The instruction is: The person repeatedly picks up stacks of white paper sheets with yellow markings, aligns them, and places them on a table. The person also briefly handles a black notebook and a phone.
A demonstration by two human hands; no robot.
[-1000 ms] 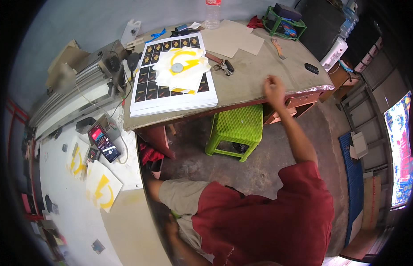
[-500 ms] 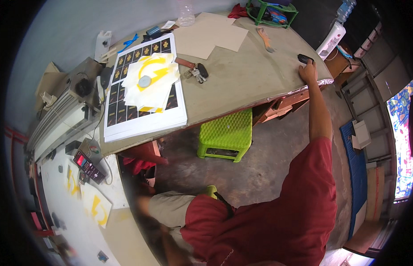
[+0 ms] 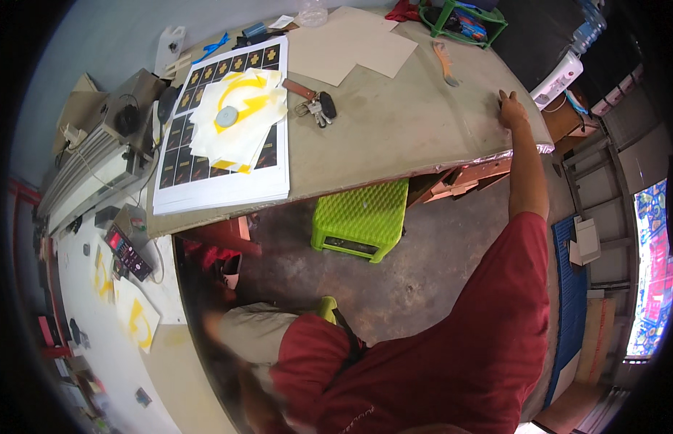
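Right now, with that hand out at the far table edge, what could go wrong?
The right hand covers a small dark thing at the table corner; a nudge could knock it off. Leaning that far, the person might lose balance. The keys and brush lie loose where a sweeping arm could hit them.

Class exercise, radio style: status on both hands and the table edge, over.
Right hand flat on the table far edge, over a small dark object. Left hand not visible. Keys lie apart, mid-table.
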